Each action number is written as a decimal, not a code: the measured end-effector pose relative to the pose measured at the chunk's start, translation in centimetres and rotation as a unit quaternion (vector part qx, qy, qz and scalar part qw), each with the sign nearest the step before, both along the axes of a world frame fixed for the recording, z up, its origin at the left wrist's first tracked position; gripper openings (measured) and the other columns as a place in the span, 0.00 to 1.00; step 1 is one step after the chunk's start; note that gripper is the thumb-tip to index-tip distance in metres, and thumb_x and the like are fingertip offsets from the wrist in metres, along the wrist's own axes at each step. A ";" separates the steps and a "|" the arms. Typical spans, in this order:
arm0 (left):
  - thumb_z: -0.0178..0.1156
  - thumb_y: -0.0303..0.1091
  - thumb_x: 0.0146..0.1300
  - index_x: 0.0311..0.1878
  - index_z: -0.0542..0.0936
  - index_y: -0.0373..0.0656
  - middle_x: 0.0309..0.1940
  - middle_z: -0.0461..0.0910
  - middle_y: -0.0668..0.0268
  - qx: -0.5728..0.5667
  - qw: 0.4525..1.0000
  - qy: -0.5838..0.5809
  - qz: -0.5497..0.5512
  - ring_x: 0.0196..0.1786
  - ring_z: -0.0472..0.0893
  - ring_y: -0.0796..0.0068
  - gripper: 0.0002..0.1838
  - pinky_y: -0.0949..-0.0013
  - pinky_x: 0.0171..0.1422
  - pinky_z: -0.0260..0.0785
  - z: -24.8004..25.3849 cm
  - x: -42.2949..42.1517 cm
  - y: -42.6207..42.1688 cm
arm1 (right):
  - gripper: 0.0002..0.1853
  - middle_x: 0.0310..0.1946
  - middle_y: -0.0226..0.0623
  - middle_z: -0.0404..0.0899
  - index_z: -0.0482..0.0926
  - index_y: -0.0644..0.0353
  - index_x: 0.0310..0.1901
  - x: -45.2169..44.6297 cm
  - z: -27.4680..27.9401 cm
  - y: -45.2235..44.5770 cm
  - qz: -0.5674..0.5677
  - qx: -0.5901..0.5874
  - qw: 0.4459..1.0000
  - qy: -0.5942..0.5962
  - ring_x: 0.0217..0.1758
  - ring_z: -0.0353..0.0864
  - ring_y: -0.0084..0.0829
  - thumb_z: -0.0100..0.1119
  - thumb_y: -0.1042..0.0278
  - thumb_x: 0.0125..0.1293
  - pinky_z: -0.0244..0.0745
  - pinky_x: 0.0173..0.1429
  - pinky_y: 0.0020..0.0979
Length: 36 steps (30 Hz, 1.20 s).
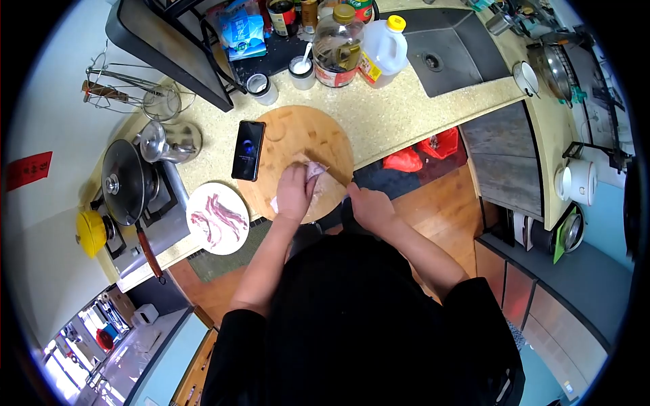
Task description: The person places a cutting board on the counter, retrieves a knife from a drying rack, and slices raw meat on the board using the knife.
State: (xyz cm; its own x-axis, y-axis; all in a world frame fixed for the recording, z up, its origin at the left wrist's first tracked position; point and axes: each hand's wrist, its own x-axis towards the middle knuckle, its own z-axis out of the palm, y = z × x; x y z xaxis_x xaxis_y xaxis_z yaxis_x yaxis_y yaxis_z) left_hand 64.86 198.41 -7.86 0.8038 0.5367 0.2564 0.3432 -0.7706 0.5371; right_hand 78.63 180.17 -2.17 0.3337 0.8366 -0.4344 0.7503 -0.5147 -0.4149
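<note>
A round wooden cutting board (274,145) lies at the counter's front edge. On it my left hand (295,191) presses down with curled fingers on a pale pink piece of raw meat (314,169). My right hand (371,208), at the board's right edge, is closed around the handle of a knife (330,172). The blade reaches left over the board beside the meat and is hard to make out against the wood. A dark phone (248,151) rests on the board's left part. Left of the board, a white plate (233,241) holds strips of raw meat (223,215).
Behind the board stand small jars (261,89), a large glass jar (336,51) and a plastic jug (383,54). A sink (467,57) is at the back right. To the left are a metal pot (177,141) and a lidded pan (123,181) on the stove. Red bags (404,160) sit below the counter.
</note>
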 end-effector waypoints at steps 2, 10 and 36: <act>0.75 0.38 0.59 0.53 0.77 0.35 0.42 0.81 0.51 -0.120 0.990 0.032 0.067 0.44 0.81 0.49 0.24 0.55 0.50 0.75 -0.4 -0.2 -0.1 | 0.08 0.33 0.51 0.85 0.70 0.61 0.48 0.0 -0.2 0.1 -0.028 0.017 0.999 0.002 0.37 0.88 0.53 0.49 0.71 0.69 0.82 0.40 0.52; 0.68 0.37 0.71 0.47 0.81 0.37 0.31 0.83 0.66 -0.464 0.877 0.106 0.071 0.32 0.80 0.75 0.13 0.69 0.38 0.73 -3.1 -1.3 2.1 | 0.08 0.27 0.58 0.82 0.69 0.62 0.45 -1.3 -0.6 0.2 -0.143 0.087 0.984 0.060 0.33 0.84 0.62 0.49 0.66 0.75 0.78 0.39 0.59; 0.67 0.40 0.71 0.42 0.83 0.36 0.26 0.80 0.64 -0.512 0.846 0.108 0.104 0.27 0.81 0.71 0.14 0.66 0.34 0.74 -3.1 -4.3 -0.1 | 0.09 0.30 0.61 0.83 0.69 0.64 0.45 -5.0 -2.2 3.8 -0.184 0.113 0.971 0.101 0.37 0.84 0.64 0.53 0.67 0.72 0.78 0.42 0.62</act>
